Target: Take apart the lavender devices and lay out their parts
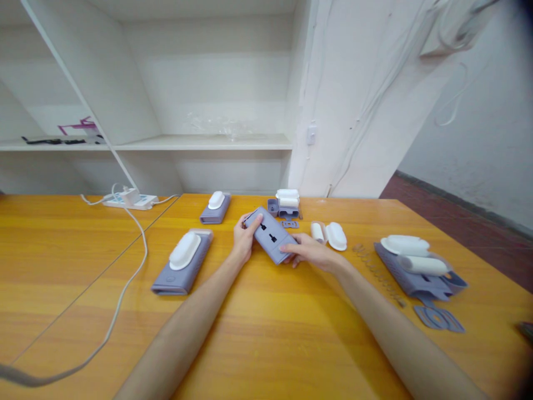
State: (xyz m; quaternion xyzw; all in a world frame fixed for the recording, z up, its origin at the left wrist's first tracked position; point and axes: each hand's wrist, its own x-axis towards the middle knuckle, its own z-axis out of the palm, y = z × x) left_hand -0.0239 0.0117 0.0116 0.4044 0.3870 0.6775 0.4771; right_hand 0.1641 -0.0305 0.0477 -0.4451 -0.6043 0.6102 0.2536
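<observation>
Between both hands, tilted above the wooden table, is a grey-purple plastic housing (271, 238) with two black keyhole-shaped slots on the side facing me. My left hand (244, 239) grips its upper left end, thumb on the face. My right hand (306, 250) holds the lower right end, fingers partly hidden beneath. Just right of that hand lie a white roller (317, 232) and a white oval cover (336, 236). Behind the housing sits a group of loose grey and white parts (288, 203), with a thin grey flat plate (290, 224) near it.
On the left lie two similar housings with white covers, one near (183, 264) and one farther back (215, 208). At right are a parts stack (420, 266), a spring (378, 275) and a cutout plate (438, 318). A power strip (131, 200) trails a cable (125, 300) across the table.
</observation>
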